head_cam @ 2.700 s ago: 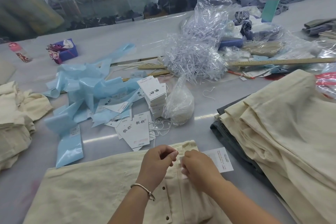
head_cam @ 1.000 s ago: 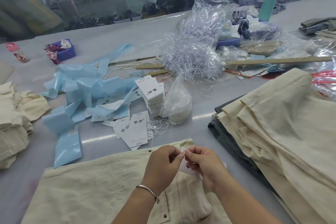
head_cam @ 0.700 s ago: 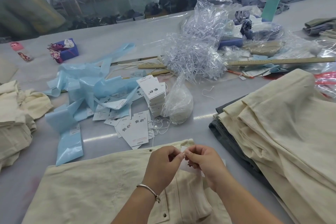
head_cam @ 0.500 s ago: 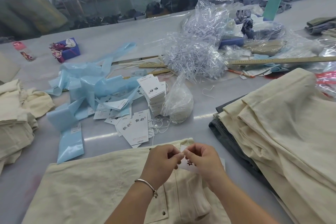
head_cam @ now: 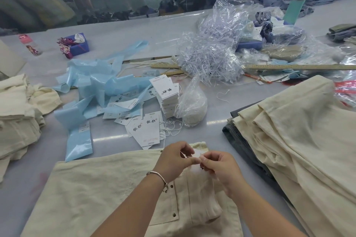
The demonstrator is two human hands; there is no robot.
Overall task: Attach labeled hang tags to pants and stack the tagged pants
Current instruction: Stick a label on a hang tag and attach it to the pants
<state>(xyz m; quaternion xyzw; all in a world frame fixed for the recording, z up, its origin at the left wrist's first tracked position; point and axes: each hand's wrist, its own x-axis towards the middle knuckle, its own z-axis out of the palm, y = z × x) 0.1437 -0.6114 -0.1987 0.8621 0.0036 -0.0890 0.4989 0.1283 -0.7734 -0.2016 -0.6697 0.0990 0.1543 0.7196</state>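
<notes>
Cream pants [head_cam: 100,194] lie flat on the table in front of me, waistband toward the far side. My left hand [head_cam: 174,159] and my right hand [head_cam: 219,167] meet fingertip to fingertip just above the waistband, pinching a white hang tag [head_cam: 197,168] and its string; most of the tag is hidden behind my fingers. Loose white hang tags [head_cam: 148,132] lie beyond the pants, with a stack of tags [head_cam: 166,94] behind them. A pile of cream pants [head_cam: 300,140] sits at the right.
Blue plastic sleeves [head_cam: 90,90] litter the left middle. A clear bag of white strings [head_cam: 192,106] stands beside the tag stack. Clear plastic waste [head_cam: 212,54] and a long ruler [head_cam: 300,66] lie behind. More cream garments [head_cam: 15,113] are heaped at the left edge.
The tag lay flat on the table to the right of my hands 2.7 s ago; it is now lifted and pinched between both hands. The hands have stayed over the waistband.
</notes>
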